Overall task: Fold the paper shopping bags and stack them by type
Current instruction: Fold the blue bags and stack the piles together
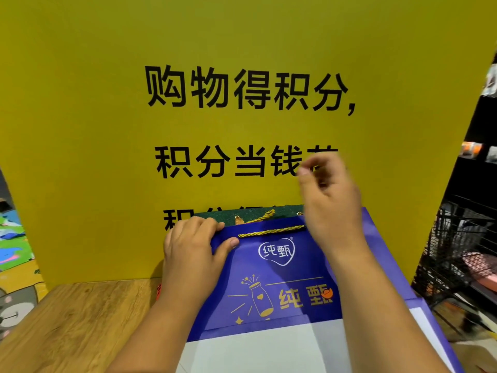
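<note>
At 6 o'clock, blue paper bag (282, 278): lies on wooden table (80, 319), printed face up, mouth edge toward 12 o'clock, leaning near yellow sign board (107, 130). Placed flat probably so the creases can be pressed.
Left hand (193, 246): at 9 o'clock of the bag mouth, thumb on front, fingers curled over the top edge, pinching it. Likely pins the bag so it won't slide while the other side gets worked.
Right hand (330, 195): lifted above the mouth's 3 o'clock corner, apart from the paper, fingers loosely bent toward thumb, blurred. Cannot tell if it grips anything.
Gold rope handle (271, 232): lies flat along the front just under the mouth edge, between both hands, tucked down so it won't bulge the fold.
Side panel (376, 238): at 3 o'clock, splayed outward, so the bag looks not fully flattened yet.
White panel (255, 351): at 6 o'clock, by the bag's base.
Green bag (228, 212): at 12 o'clock just behind the blue one, only its top edge shows; a different type, so presumably kept separate.
Wire rack (457, 251): at 3 o'clock, off the table.
</note>
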Demonstrator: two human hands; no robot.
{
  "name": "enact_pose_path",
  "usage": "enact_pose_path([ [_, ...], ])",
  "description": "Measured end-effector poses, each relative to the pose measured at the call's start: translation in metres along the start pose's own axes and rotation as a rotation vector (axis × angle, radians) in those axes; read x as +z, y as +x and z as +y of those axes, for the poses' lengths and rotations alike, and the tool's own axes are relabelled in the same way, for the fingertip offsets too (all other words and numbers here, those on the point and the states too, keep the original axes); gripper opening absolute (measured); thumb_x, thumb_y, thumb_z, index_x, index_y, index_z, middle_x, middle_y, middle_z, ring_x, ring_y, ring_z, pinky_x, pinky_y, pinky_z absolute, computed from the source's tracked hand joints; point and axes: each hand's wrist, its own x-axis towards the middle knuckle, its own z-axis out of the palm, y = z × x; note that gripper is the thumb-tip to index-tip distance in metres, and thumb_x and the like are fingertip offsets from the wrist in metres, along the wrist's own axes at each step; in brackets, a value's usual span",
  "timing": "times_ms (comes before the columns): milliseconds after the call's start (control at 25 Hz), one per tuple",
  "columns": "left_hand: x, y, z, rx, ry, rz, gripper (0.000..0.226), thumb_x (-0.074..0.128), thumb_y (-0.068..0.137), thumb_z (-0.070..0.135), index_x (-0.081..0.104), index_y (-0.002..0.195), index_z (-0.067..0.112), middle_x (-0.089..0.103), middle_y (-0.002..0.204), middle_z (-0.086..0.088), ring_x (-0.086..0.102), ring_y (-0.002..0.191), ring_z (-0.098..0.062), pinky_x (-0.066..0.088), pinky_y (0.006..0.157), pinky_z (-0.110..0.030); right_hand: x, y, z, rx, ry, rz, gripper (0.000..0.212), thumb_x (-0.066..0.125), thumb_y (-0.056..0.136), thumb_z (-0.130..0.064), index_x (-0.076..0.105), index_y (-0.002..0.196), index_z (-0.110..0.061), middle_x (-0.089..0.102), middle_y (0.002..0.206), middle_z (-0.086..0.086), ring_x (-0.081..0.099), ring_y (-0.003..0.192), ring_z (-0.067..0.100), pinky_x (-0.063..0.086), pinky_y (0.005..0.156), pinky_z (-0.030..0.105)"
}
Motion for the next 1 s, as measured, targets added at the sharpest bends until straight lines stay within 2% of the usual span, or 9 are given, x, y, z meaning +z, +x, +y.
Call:
enact_pose_path([
  [80, -0.001, 0.001, -0.002, -0.066, -0.014, -0.055, 0.047, 0.049, 0.079, 0.067, 0.068, 0.1, 0.029, 0.062, 0.097, 0.01, 0.052, 0.097, -0.018, 0.039, 0.084, -0.038, 0.01, -0.007, -0.008, 0.05, -0.171, -0.447, 0.009, 0.063, 0.095, -0.027, 0.059, 0.087, -0.029, 0.062, 0.074, -0.006, 0.058, 0.066, 0.012, 0.048, 0.059, 0.03],
  [160, -0.001, 0.002, -0.003, -0.108, -0.026, -0.084, 0.048, 0.054, 0.079, 0.067, 0.07, 0.105, 0.03, 0.063, 0.102, 0.01, 0.051, 0.101, -0.017, 0.039, 0.086, -0.038, 0.017, -0.014, -0.005, 0.033, -0.476, -0.771, 0.005, 0.065, 0.094, -0.032, 0.065, 0.09, -0.029, 0.064, 0.085, -0.008, 0.059, 0.078, 0.011, 0.054, 0.07, 0.034],
  [280, -0.001, 0.001, -0.002, -0.128, -0.006, -0.092, 0.042, 0.062, 0.082, 0.06, 0.07, 0.112, 0.031, 0.063, 0.107, 0.009, 0.05, 0.105, -0.017, 0.038, 0.089, -0.037, 0.021, -0.017, -0.001, 0.013, -0.608, -0.876, 0.005, 0.07, 0.091, -0.032, 0.069, 0.094, -0.029, 0.063, 0.094, -0.009, 0.059, 0.09, 0.014, 0.053, 0.08, 0.036],
  [400, -0.001, 0.001, -0.001, -0.151, -0.016, -0.078, 0.04, 0.064, 0.083, 0.059, 0.069, 0.112, 0.033, 0.062, 0.107, 0.009, 0.049, 0.106, -0.017, 0.036, 0.09, -0.037, 0.023, -0.021, -0.003, 0.057, -0.608, -0.948, 0.018, 0.067, 0.09, -0.045, 0.062, 0.1, -0.03, 0.058, 0.087, -0.01, 0.055, 0.083, 0.012, 0.046, 0.07, 0.032],
  [520, -0.002, 0.0, -0.001, -0.158, 0.003, -0.069, 0.039, 0.062, 0.084, 0.061, 0.069, 0.112, 0.035, 0.062, 0.106, 0.009, 0.049, 0.106, -0.018, 0.035, 0.091, -0.038, 0.011, -0.019, -0.006, 0.155, -0.297, -1.093, 0.028, 0.07, 0.088, -0.046, 0.069, 0.084, -0.018, 0.061, 0.07, 0.002, 0.048, 0.063, 0.01, 0.038, 0.06, 0.028],
  [600, -0.002, 0.0, -0.001, -0.183, -0.015, -0.086, 0.038, 0.061, 0.085, 0.061, 0.067, 0.112, 0.035, 0.06, 0.108, 0.009, 0.047, 0.108, -0.018, 0.035, 0.09, -0.038, -0.004, -0.012, -0.007, 0.219, 0.189, -1.009, 0.031, 0.078, 0.08, -0.037, 0.063, 0.066, -0.014, 0.051, 0.063, 0.01, 0.041, 0.059, 0.016, 0.034, 0.058, 0.028],
  [720, -0.001, 0.001, -0.001, -0.193, -0.099, -0.084, 0.037, 0.062, 0.085, 0.059, 0.065, 0.111, 0.033, 0.06, 0.107, 0.009, 0.044, 0.108, -0.017, 0.038, 0.087, -0.033, -0.02, -0.001, 0.001, 0.317, 0.773, -0.797, 0.043, 0.089, 0.063, -0.032, 0.048, 0.065, -0.021, 0.04, 0.061, 0.002, 0.033, 0.056, 0.015, 0.028, 0.057, 0.027],
  [880, -0.001, 0.001, -0.004, -0.169, -0.116, -0.083, 0.035, 0.065, 0.083, 0.056, 0.066, 0.108, 0.031, 0.061, 0.103, 0.008, 0.047, 0.105, -0.019, 0.036, 0.084, -0.029, -0.009, -0.002, 0.01, 0.516, 0.803, -0.469, 0.053, 0.079, 0.074, -0.009, 0.031, 0.06, -0.024, 0.025, 0.054, -0.004, 0.017, 0.05, 0.015, 0.018, 0.052, 0.034],
  [1000, -0.001, 0.002, -0.002, -0.132, -0.117, -0.066, 0.035, 0.064, 0.083, 0.056, 0.066, 0.106, 0.03, 0.062, 0.101, 0.008, 0.049, 0.103, -0.021, 0.031, 0.083, -0.027, -0.006, -0.004, 0.01, 0.568, 0.867, -0.33, 0.054, 0.067, 0.077, 0.005, 0.028, 0.054, -0.024, 0.023, 0.052, -0.003, 0.013, 0.051, 0.016, 0.017, 0.048, 0.03],
])
